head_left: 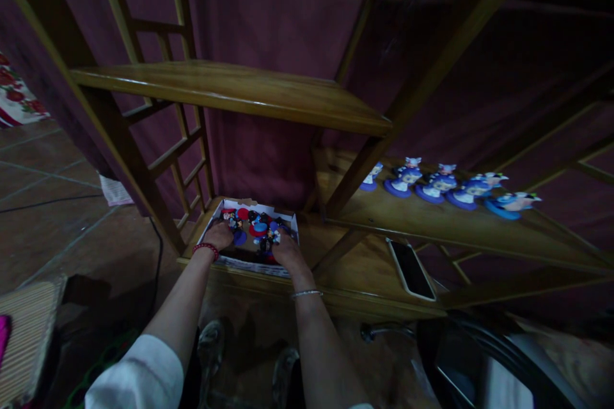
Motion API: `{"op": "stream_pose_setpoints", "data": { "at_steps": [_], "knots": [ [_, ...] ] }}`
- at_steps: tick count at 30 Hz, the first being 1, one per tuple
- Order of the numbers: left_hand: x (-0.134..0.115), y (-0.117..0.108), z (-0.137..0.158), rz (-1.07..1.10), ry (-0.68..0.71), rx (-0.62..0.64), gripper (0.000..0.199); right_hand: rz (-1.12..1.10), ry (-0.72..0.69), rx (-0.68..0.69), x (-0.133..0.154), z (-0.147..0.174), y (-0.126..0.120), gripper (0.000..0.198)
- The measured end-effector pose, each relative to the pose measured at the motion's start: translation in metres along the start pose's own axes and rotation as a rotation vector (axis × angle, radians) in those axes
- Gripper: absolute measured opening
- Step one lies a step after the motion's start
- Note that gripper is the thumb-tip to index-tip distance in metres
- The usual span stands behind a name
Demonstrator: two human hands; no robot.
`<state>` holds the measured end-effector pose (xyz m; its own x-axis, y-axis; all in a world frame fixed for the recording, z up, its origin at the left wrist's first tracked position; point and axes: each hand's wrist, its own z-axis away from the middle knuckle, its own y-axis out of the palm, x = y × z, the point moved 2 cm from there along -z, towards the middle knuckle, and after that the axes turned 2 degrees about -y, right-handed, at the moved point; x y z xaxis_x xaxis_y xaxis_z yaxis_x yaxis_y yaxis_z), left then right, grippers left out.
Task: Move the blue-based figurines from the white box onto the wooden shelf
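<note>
A shallow white cardboard box stands on the low wooden shelf and holds several small figurines with red, blue and purple round bases. At the box's left end, my left hand has its fingers curled at a dark-topped figurine; the fingertips are partly hidden. My right hand reaches in from the right side, its fingers closed at a blue-and-white figurine. Both hands are inside the box, below its rim.
Several purple-based figurines stand in a row on the raised shelf at right. A phone lies on the lower shelf. Another wooden shelf board hangs above the box. A black chair is at lower right, a woven stool at left.
</note>
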<state>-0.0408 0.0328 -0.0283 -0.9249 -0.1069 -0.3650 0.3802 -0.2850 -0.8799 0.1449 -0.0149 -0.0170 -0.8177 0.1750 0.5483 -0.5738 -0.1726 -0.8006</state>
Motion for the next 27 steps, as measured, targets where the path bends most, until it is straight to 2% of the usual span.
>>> {"op": "stream_pose_setpoints", "data": {
  "at_steps": [5,10,15,23,27],
  "knots": [
    [-0.005,0.007,-0.005,-0.083,0.077,0.014,0.041,0.039,0.021,0.015,0.001,-0.004,0.002,0.045],
    [-0.01,0.011,-0.005,-0.126,0.142,-0.004,0.041,0.059,-0.042,0.046,-0.002,-0.011,0.01,0.042],
    [-0.009,0.012,-0.004,-0.022,0.17,0.003,0.043,0.009,-0.127,0.082,0.002,-0.012,0.016,0.034],
    [-0.017,0.011,-0.002,0.153,0.219,0.014,0.033,-0.049,-0.096,0.11,0.005,-0.013,0.02,0.047],
    [-0.032,0.011,0.008,0.053,0.25,0.028,0.032,-0.016,-0.108,0.115,0.007,-0.012,0.018,0.045]
  ]
}}
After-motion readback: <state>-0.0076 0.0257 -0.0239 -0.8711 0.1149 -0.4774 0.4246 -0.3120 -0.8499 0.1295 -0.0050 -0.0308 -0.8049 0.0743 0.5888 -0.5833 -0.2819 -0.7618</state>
